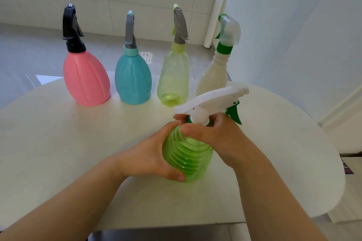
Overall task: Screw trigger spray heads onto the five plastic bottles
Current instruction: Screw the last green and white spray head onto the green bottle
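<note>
Green ribbed bottle (188, 154) is held upright near the middle of the white table (58, 143), well back from the near edge, with bare tabletop on both sides. Its translucent body is clasped by the left hand (150, 154), fingers wrapped around it. The collar of the white spray head (207, 101), with its green trigger, is pinched by the right hand (213, 133). Behind, a row is formed by the pink bottle (86, 78), blue bottle (133, 80), pale green bottle (173, 78) and white bottle (212, 78), each topped with a head.
</note>
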`<state>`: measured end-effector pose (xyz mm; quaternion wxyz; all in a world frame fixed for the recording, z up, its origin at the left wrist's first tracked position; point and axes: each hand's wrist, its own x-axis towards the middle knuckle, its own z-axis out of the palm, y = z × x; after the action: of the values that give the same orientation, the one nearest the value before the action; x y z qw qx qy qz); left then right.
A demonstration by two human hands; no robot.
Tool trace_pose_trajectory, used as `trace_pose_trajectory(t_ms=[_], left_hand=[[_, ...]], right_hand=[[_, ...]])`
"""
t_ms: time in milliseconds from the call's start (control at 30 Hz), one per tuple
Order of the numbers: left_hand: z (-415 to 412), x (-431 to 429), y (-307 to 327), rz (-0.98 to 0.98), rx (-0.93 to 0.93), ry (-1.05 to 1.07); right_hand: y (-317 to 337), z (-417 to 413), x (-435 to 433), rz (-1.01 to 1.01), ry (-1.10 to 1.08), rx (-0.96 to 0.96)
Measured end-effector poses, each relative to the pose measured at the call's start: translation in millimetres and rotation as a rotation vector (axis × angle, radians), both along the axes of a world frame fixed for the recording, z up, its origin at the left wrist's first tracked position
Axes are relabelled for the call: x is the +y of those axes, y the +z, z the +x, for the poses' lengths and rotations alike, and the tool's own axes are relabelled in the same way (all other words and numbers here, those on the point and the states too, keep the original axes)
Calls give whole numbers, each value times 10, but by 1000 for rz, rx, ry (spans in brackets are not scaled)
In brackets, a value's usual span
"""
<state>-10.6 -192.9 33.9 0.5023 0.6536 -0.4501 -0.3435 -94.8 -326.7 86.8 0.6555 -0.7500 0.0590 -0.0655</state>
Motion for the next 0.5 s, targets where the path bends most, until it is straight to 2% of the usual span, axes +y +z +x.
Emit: trace_pose_trajectory(t_ms=[133,300,367,433,500], left_hand=[[-105,-62,-67,-36,-25,191],[-269,-136,-139,-68,-135,426],[-330,-171,-161,-69,-178,481],[-284,-150,-148,-70,-158,436],[-184,-63,-89,-30,-137,334]], right_hand=[[4,59,91,-142,-288,-59],[-69,75,171,-241,-544,-147],[-82,86,165,-211,-574,-131],[-52,73,90,-93,-544,-131],[-11,11,-50,70,-382,-130]])
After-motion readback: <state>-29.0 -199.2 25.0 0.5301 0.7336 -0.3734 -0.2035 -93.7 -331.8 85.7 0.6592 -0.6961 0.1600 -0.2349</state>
